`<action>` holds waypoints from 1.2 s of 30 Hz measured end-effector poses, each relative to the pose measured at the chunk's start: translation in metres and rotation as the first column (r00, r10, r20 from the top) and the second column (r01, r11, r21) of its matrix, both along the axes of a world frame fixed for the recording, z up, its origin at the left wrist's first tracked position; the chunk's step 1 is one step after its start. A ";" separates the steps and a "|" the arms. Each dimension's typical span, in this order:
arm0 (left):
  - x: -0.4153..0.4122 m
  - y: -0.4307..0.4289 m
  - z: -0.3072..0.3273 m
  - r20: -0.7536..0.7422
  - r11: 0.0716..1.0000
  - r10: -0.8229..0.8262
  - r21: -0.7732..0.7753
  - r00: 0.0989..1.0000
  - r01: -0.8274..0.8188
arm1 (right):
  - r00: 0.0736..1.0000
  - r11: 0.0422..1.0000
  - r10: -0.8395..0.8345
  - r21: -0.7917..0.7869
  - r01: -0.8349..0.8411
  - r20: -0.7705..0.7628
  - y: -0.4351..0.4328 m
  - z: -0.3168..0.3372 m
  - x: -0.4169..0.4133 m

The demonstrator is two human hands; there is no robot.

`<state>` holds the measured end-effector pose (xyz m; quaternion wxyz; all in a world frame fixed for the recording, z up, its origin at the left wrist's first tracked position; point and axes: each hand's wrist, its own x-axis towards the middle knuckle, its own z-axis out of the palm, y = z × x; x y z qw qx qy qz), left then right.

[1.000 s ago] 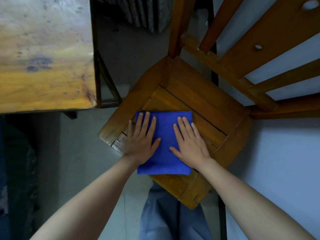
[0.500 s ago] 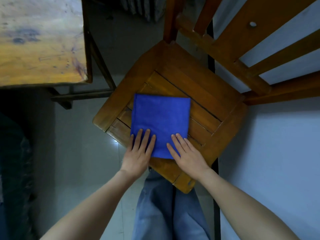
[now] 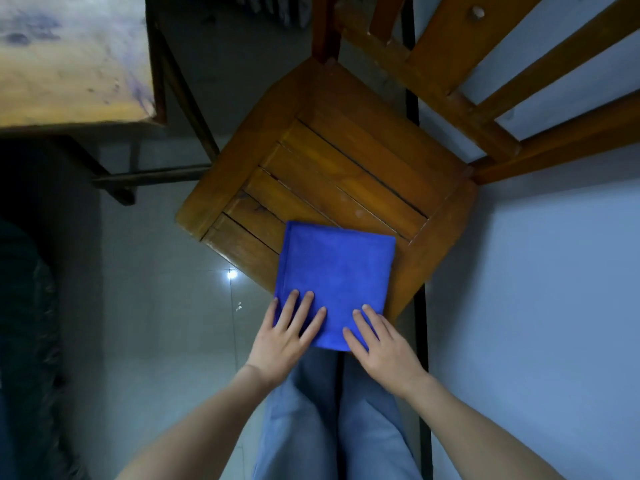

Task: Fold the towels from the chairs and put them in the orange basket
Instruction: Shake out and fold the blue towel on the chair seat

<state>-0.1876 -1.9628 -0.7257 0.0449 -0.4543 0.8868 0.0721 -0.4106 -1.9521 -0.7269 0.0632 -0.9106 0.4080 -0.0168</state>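
Looking straight down here. Biggest thing in shot is the wooden chair (image 3: 346, 174), slatted seat turned so one corner points at the person, with the backrest rails running off the top right. It stands right by a pale bluish wall (image 3: 536, 306), on a grey tiled floor (image 3: 166, 306) that has a little glare spot on it. Top left is the corner of a worn wooden table (image 3: 69, 64), near the chair but not touching it. At the bottom you can see the person's legs in light jeans (image 3: 304, 427).

The blue towel (image 3: 336, 271) is folded into a neat square and sits at the near corner of the seat, its closest edge sticking out past the wood over the knees. The left hand (image 3: 282, 336) and right hand (image 3: 384, 344) both lie flat on that near edge, fingers straight and spread, pressing down rather than grabbing (can't tell if a thumb is tucked underneath).
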 end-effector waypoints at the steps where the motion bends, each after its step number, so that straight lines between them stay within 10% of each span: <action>1: -0.001 0.006 -0.001 -0.008 1.000 -0.004 -0.020 1.000 0.004 | 1.000 1.000 -0.007 -0.004 0.007 -0.007 0.010 -0.001 -0.001; 18: -0.009 -0.028 0.068 -0.132 0.995 -0.031 0.092 0.991 0.044 | 0.970 0.967 -0.233 -0.092 0.239 0.073 -0.008 0.056 0.015; 36: -0.027 -0.154 0.352 -0.257 0.856 0.137 -0.455 0.957 -0.245 | 0.980 0.769 0.149 -0.638 -0.031 0.132 -0.206 0.366 -0.014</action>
